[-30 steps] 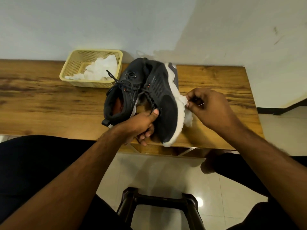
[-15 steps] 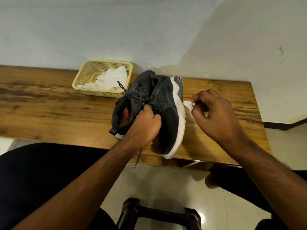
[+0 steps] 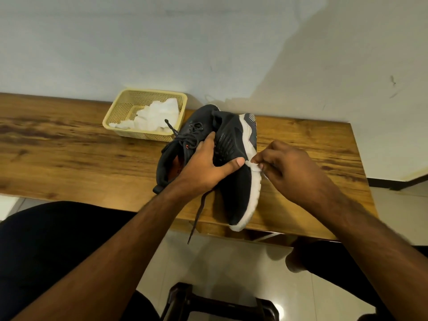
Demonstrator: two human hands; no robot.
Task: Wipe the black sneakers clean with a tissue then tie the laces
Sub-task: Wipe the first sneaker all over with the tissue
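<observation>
Two black sneakers (image 3: 222, 158) sit side by side at the near edge of the wooden worktop (image 3: 69, 154), one lace (image 3: 196, 218) hanging over that edge. Left hand (image 3: 208, 165) grips the sneakers across their tops, fingers spread. Right hand (image 3: 291, 167), just right of the sneakers, pinches a small tissue (image 3: 254, 168) against the white sole. Behind the sneakers: yellow basket (image 3: 120, 112) holding crumpled tissues.

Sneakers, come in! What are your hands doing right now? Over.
Left hand grips the sneakers on the table. Right hand pinches tissue against the white sole. Laces untied, one dangling off the edge. Nothing blocking.
</observation>
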